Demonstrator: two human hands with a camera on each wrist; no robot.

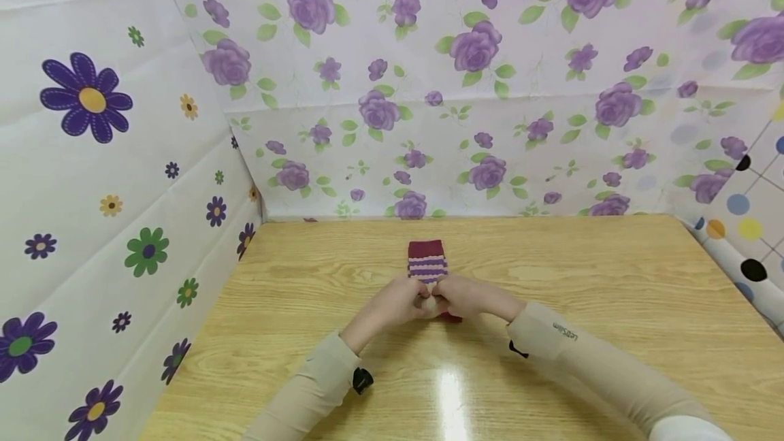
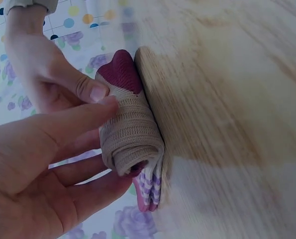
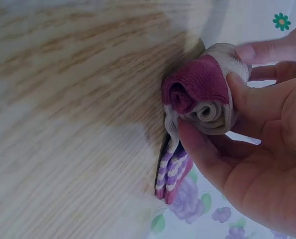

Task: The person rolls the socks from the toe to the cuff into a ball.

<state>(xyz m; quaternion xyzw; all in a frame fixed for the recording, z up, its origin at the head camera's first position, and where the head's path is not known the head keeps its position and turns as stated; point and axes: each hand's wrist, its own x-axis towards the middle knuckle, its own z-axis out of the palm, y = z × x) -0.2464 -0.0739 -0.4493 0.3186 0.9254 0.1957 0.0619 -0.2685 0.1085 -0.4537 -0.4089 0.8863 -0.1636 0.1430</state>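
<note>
Two beige sleeves (image 1: 306, 386) reach in from the near left and near right of the pair of socks (image 2: 130, 124), each with a black device under its wrist; small dark lettering shows on the right one. A bright glare lies on the wood-grain surface (image 1: 294, 291) on the socks' near side. The left hand (image 1: 398, 301) and right hand (image 1: 471, 295) meet over the partly rolled socks, which rest on the surface. The left fingers pinch the roll, thumb on top; the right fingers pinch its other end, thumb opposite the index finger.

From the head, the hands hide most of the roll, leaving a maroon bit just right of it. The left wrist view shows its ribbed beige coil; only the right wrist view shows the maroon and beige spirals at its other end. Beyond the roll, the purple-and-white striped legs (image 1: 427, 267) lie flat, ending in maroon cuffs (image 1: 425, 248).

Farther off, a daisy-print sheet (image 1: 92, 175) hangs left of the socks, a dotted sheet (image 1: 750, 223) right, and a rose-print sheet (image 1: 429, 111) behind.
</note>
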